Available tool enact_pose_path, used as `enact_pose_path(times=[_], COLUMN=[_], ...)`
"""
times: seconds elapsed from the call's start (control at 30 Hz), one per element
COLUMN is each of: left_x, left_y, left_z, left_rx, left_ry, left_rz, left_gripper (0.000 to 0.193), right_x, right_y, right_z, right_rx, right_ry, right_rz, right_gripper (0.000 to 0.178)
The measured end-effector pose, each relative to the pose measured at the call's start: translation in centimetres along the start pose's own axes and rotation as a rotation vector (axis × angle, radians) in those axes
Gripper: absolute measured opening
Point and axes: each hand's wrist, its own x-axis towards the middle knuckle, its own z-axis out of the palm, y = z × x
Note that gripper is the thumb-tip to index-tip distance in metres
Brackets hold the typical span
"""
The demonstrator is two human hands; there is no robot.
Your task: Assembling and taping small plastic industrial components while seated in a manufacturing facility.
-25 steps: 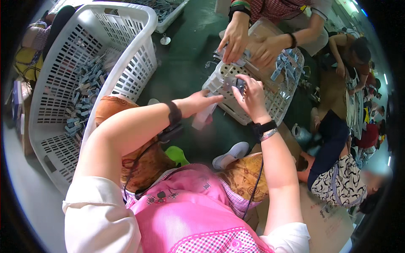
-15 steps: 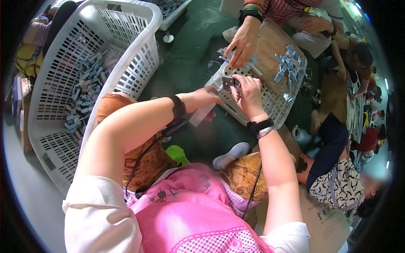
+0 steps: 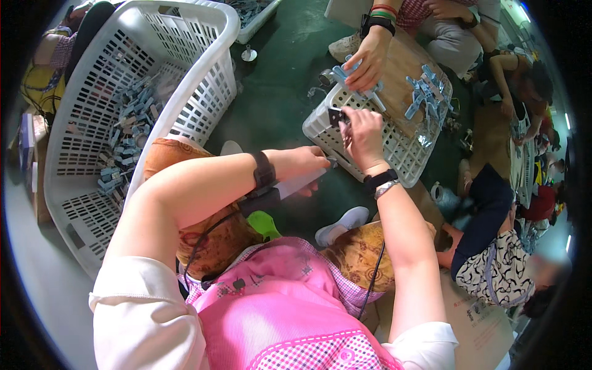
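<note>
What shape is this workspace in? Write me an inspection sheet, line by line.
Surface: brown cardboard on a white perforated crate.
Job's things: small dark metal plate; pale blue clip-like parts piled on the cardboard.
Clutter: grey-blue parts heaped loosely in a large white basket.
Hands: right hand grips the plate; left hand is nearby, grip unclear.
Cables: black cables at the left and right of the lap.
Surroundings: green floor; co-worker's hand above the crate.
</note>
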Motion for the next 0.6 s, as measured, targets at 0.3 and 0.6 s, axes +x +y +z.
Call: enact_pose_path(times=[0.3,0.6], left_x=[-0.2,-2.8], left_y=[0.6,5.0], left_z=[-0.2,-1.1], left_rx=[-0.084,-0.237], left_ry=[0.057,-0.005], left_rz=[0.193,0.547], left_gripper=[0.028,0.025], right_x=[-0.7,-5.8], right_y=[-0.1,2.4], right_z=[-3.4,-5.9], right_rx=[0.086,0.002], right_ry=[0.086,0.090], right_rz=[0.105,0.265], right_gripper=[0.036,0.038])
